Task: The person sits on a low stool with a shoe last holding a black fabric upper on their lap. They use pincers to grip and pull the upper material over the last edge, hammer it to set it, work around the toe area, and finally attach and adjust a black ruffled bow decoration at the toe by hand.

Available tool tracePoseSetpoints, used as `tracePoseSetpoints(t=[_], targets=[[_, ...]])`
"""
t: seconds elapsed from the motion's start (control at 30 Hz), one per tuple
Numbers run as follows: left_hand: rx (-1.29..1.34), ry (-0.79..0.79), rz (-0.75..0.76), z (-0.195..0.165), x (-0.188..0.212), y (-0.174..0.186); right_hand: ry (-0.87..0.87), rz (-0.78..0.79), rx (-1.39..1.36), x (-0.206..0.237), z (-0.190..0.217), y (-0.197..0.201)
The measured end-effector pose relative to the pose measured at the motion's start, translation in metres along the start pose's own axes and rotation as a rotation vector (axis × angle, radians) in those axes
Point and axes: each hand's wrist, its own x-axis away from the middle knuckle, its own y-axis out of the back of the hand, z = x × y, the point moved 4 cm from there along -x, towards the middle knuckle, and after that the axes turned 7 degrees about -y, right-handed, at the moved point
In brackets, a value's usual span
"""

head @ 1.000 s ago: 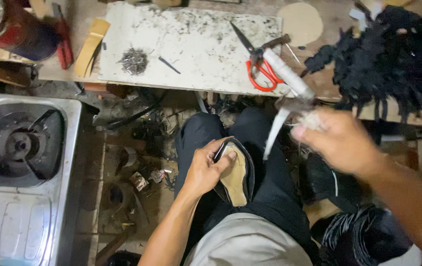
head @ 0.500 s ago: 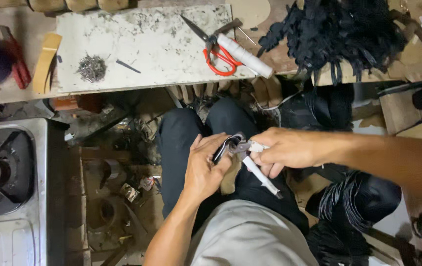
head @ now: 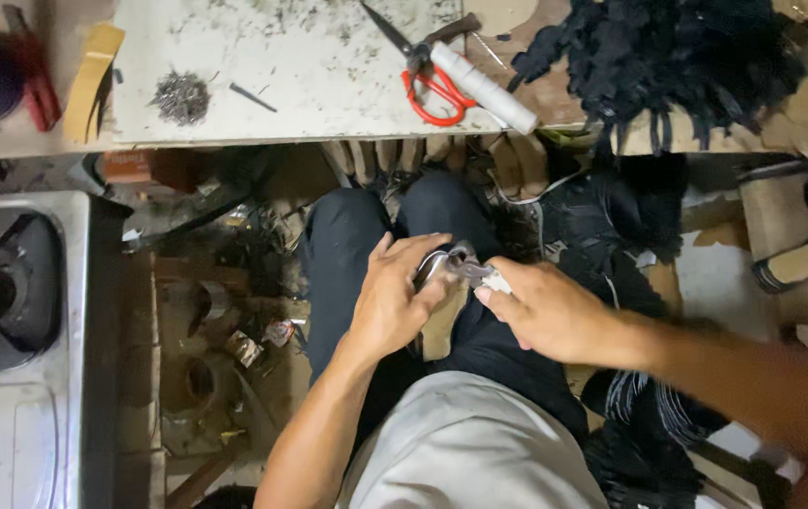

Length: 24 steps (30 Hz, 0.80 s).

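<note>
Left hand (head: 394, 306) grips tan shoe sole (head: 441, 320) on lap; right hand (head: 545, 311) pinches metal pliers (head: 465, 270). One pair of red-handled scissors (head: 427, 80) on speckled worktop (head: 310, 66).

No labels, signs or screens show anywhere around the hands. The only likely packaging is a small crumpled wrapper (head: 245, 348), shiny with reddish and pale patches, lying on the littered floor off to the left of the left hand (head: 394, 306), well apart from it.

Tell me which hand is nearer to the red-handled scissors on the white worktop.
Right. The right hand lies below the red-handled scissors, slightly toward their side; the left hand sits a little farther, lower left on the lap.
</note>
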Motion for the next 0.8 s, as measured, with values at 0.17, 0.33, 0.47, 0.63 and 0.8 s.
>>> tracePoseSetpoints(t=[0.17, 0.33, 0.47, 0.63, 0.8], targets=[[0.036, -0.052, 0.054, 0.005, 0.0, 0.01, 0.428, -0.378, 0.041, -0.007, -0.004, -0.027], [0.016, -0.013, 0.001, 0.011, -0.002, 0.008, 0.447, -0.454, 0.028, -0.012, -0.008, -0.033], [-0.021, 0.023, 0.039, 0.009, -0.001, 0.007, 0.45, -0.213, 0.205, -0.011, -0.005, -0.021], [0.049, 0.041, 0.253, 0.012, -0.016, 0.016, 0.213, -0.097, 0.15, -0.009, -0.001, -0.008], [0.23, 0.223, 0.278, 0.025, -0.036, 0.027, 0.236, -0.131, 0.14, -0.015, 0.012, -0.019]])
